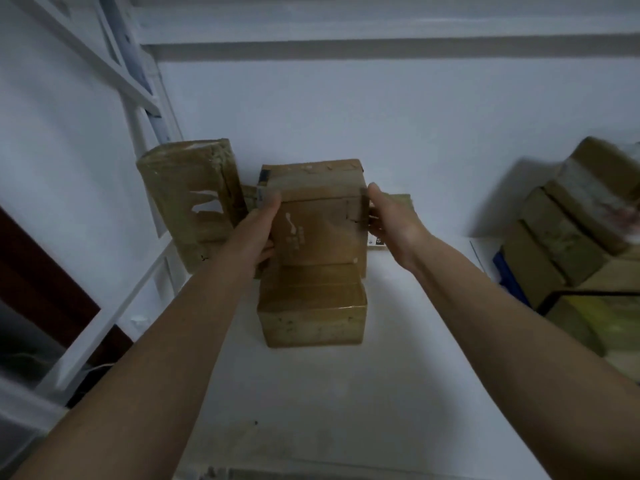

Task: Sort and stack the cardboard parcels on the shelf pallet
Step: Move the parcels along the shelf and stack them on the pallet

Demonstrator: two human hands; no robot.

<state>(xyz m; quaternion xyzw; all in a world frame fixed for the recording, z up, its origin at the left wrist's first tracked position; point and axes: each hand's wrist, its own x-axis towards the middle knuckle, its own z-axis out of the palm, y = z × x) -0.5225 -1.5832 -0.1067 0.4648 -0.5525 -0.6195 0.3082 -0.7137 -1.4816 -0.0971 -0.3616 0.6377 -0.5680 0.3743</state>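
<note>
A brown cardboard parcel (320,223) with pale printed marks stands at the middle back of the white shelf (346,393). My left hand (258,233) holds its left side and my right hand (388,220) holds its right side, fingers wrapped round the edges. It sits on or just behind a lower, wider taped parcel (311,310). A tall torn parcel (188,202) stands upright to the left, close to my left hand.
Several parcels (568,230) lean stacked at the right, blurred. A dark-rimmed bin (602,320) sits in front of them. White rack uprights (145,109) rise at the left; a white wall closes the back. Small flat boxes (398,202) peek out behind the held parcel.
</note>
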